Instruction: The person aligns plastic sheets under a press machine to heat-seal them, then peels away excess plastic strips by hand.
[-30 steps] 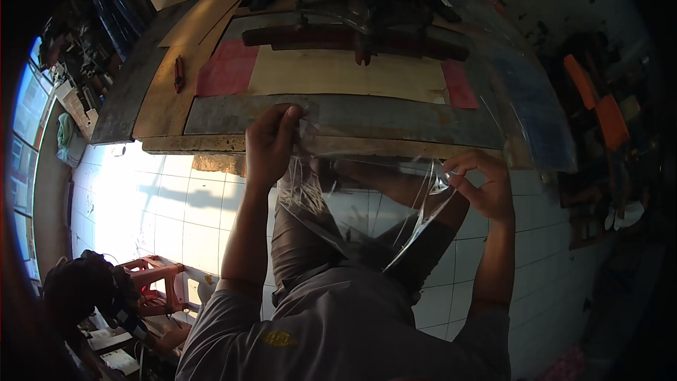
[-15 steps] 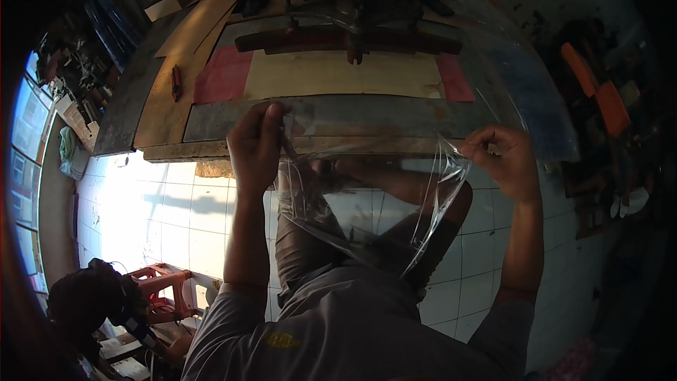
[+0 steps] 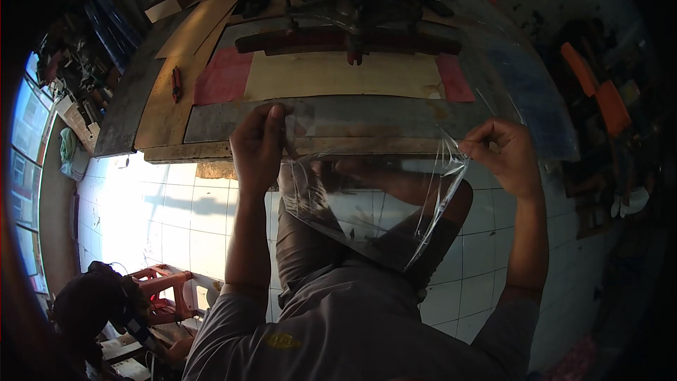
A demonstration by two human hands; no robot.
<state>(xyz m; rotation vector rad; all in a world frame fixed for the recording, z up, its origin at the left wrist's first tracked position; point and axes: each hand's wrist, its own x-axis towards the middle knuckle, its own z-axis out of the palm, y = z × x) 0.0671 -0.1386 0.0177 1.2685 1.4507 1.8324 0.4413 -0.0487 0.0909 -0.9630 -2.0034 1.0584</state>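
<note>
A clear plastic sheet [image 3: 367, 204] hangs stretched between my two hands, above my lap and in front of the work table's edge. Its upper left corner is pinched in my left hand [image 3: 259, 144], thumb pressed on the fingers. My right hand [image 3: 501, 155] pinches the upper right side, where the film gathers into bright creases. Whether the film is a single sheet or a bag I cannot tell. Beyond it, a pale yellow strip [image 3: 345, 74] with a pink piece [image 3: 223, 76] at its left end lies under a dark machine bar [image 3: 296, 40].
A red cutter [image 3: 176, 83] lies on the brown board at the left of the table. Clear blue sheets [image 3: 529, 99] cover the table's right side. At lower left, another person [image 3: 92, 310] is beside a red stool [image 3: 162, 289].
The film has been drawn slightly tauter and its left part shows more wrinkles. My right hand has moved up a little; both hands keep their hold.
</note>
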